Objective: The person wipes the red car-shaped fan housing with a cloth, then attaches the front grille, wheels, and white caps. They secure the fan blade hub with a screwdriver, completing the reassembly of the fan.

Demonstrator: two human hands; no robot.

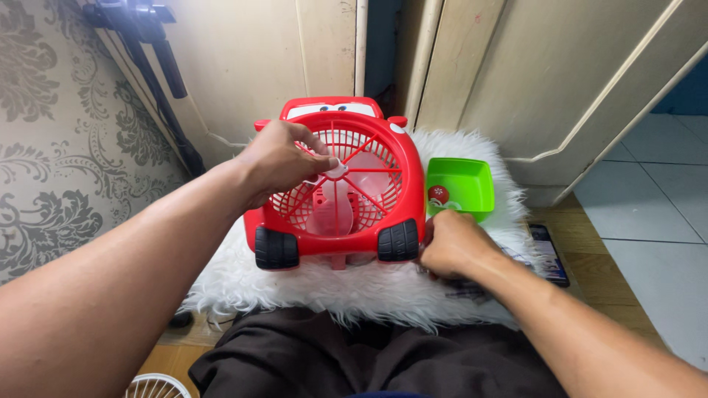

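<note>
Right now the left hand (284, 158) pinches the small white hub (336, 169) of the red car-shaped fan (335, 188) in the middle of the frame, on a white furry rug (354, 291). The right hand (456, 243) is closed by the fan's black wheel (398, 240); what it holds is hidden. Holding the fan steady would help the grille. To the right, the green tray (461, 184) holds a small red round thing (438, 194).

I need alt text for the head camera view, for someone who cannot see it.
A person's left hand grips the centre of the grille of a red car-shaped toy fan lying on a white furry rug, while the right hand rests closed beside its wheel. A green tray sits alongside.
</note>
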